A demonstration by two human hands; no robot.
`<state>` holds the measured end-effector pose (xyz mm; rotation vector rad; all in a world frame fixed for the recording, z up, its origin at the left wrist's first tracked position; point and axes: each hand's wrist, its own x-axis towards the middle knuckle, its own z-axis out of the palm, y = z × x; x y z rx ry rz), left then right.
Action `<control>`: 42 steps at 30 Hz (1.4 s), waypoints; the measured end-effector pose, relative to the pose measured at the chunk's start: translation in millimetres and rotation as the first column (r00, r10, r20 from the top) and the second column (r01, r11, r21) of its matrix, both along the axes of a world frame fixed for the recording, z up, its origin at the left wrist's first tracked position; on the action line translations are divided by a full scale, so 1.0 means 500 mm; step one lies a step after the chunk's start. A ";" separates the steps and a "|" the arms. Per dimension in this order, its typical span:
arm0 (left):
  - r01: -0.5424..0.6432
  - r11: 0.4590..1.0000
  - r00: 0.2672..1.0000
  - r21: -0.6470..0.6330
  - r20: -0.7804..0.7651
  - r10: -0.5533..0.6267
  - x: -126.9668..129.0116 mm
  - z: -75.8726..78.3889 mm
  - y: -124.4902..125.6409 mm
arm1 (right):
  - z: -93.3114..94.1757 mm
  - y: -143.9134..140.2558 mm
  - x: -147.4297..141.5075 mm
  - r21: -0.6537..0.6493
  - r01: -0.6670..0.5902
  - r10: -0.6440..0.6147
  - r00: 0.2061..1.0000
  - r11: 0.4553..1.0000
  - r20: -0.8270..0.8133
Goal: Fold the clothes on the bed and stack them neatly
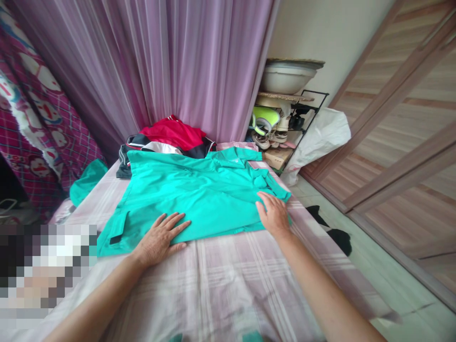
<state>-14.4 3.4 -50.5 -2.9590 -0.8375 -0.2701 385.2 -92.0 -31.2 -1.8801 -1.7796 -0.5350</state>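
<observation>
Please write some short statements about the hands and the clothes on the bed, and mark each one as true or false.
1. Both hands lie flat on the teal shirt. True: left hand, right hand.
2. The teal shirt hangs from the curtain. False: it is spread on the bed.
3. A red garment lies beyond the teal shirt. True.
4. The right hand grips a shoe. False: it rests open on the shirt; shoes sit on the rack.

Left hand (pixel 159 239): flat, palm down, fingers spread toward 2 o'clock.
Right hand (pixel 273 213): flat, palm down, fingers toward 11 o'clock.
Forearms: both bare, extended forward.
</observation>
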 end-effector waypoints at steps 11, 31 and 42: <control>-0.014 0.998 1.000 -0.066 -0.027 0.012 -0.034 0.017 -0.007 | -0.099 0.020 0.033 -0.401 -0.027 0.080 0.990 0.916 0.116; 0.070 0.972 0.982 0.225 -0.185 -0.027 -0.241 0.063 -0.025 | -0.070 -0.046 0.174 -0.281 -0.453 0.530 0.774 0.846 0.347; -0.066 0.992 0.993 -0.104 -0.100 0.056 -0.240 0.088 -0.057 | -0.043 -0.112 0.167 -0.505 -0.298 0.377 0.924 0.810 0.060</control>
